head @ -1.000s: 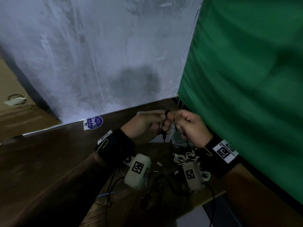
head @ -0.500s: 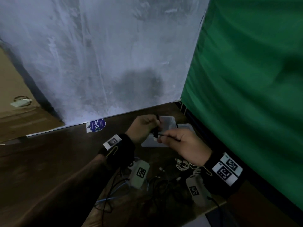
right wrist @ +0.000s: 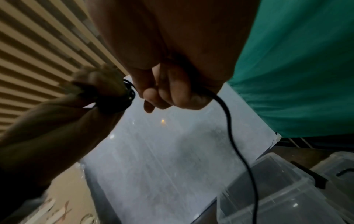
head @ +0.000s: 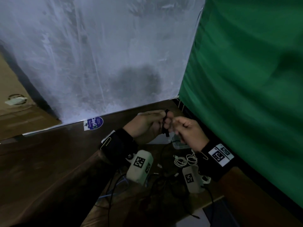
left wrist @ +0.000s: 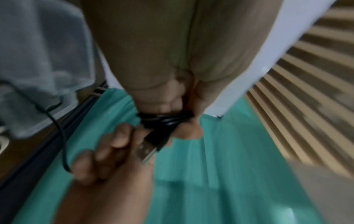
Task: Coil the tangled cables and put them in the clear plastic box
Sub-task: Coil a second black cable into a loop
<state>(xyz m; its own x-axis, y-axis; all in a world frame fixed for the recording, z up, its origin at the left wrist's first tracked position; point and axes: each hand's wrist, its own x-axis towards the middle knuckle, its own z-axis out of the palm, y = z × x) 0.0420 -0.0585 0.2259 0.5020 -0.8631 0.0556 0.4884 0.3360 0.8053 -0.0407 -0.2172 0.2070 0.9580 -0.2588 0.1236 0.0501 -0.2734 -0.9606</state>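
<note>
Raised back above box [right wrist: 272,189] since half a second ago: left hand [head: 147,123] wrapped in black cable [head: 165,122] turns, right hand [head: 188,131] pinching tail. Another loop on; judged mid-coil, nothing boxed yet.

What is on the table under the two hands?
Under the left hand and right hand lie white cables, dark tangled cables and part of the clear plastic box; its inside is mostly covered.

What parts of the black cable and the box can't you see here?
- Thin black cable, right wrist view: its loose end leaves the bottom edge.
- Clear plastic box, head view: mostly behind the right hand.
- Silver plug, left wrist view: too blurred to tell its type.
</note>
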